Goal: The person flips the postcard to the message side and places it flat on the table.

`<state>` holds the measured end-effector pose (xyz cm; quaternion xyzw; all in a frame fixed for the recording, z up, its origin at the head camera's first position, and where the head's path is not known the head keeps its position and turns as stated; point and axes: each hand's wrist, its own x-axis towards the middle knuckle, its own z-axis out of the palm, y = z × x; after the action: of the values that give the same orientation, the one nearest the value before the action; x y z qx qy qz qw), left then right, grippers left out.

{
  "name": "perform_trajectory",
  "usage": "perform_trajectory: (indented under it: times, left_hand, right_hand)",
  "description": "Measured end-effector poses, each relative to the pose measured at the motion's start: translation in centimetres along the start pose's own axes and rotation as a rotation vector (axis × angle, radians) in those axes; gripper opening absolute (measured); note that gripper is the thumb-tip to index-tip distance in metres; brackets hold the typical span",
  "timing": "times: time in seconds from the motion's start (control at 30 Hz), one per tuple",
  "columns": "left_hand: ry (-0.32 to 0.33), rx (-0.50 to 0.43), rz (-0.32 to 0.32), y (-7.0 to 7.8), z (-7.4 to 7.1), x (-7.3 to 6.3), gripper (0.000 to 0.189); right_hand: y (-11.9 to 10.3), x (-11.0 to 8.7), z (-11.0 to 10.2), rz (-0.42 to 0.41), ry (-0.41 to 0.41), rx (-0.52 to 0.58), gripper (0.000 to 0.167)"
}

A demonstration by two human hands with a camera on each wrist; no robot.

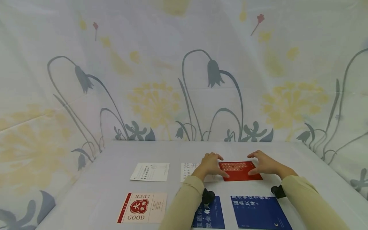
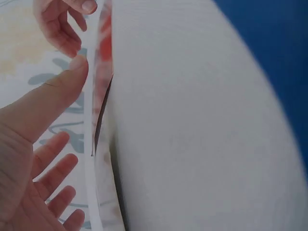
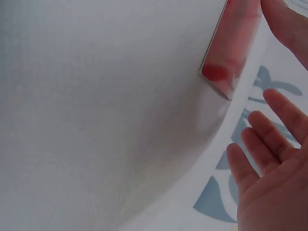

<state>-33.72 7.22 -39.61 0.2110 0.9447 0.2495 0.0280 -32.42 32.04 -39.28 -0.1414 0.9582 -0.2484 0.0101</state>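
Note:
A red card (image 1: 240, 171) printed with pale characters lies flat at the back right of the table. At its left edge is my left hand (image 1: 210, 165), thumb and fingers spread apart. My right hand (image 1: 265, 164) stands at the card's right edge, its thumb overlapping the card in the head view. Both hands look empty; whether a thumb touches the card I cannot tell. In the left wrist view the fingers of the left hand (image 2: 53, 159) are loosely extended. Likewise, the right wrist view shows the right hand (image 3: 274, 149) with separated fingers near the red card (image 3: 231, 48).
Partly behind the left hand lies a white card (image 1: 188, 171) with grey characters. Another white card (image 1: 150, 172) is farther left. In front are a cream-and-red card (image 1: 143, 207) and two blue cards (image 1: 211, 212), (image 1: 258, 212). A flower-patterned cloth (image 1: 161, 64) hangs behind the white table (image 1: 100, 191).

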Motion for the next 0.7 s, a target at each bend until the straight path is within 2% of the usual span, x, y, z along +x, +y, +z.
perform_trajectory:
  times: [0.13,0.33,0.43,0.7]
  left_hand:
    - [-0.012,0.070,-0.027,0.04,0.07,0.10,0.071]
    - [-0.014,0.083,-0.105,-0.04,0.16,0.09,0.070]
    - [-0.010,0.061,-0.135,-0.10,0.19,0.04,0.067]
    - [-0.006,-0.008,-0.156,-0.35,0.15,-0.01,0.060]
  right_hand:
    - [0.08,0.05,-0.09,0.039,-0.043,-0.031,0.076]
    - [0.39,0.10,0.05,0.059,-0.064,-0.045,0.074]
    - [0.41,0.08,0.09,0.085,-0.073,-0.036,0.073]
    - [-0.05,0.29,-0.26,0.111,-0.103,-0.052,0.070]
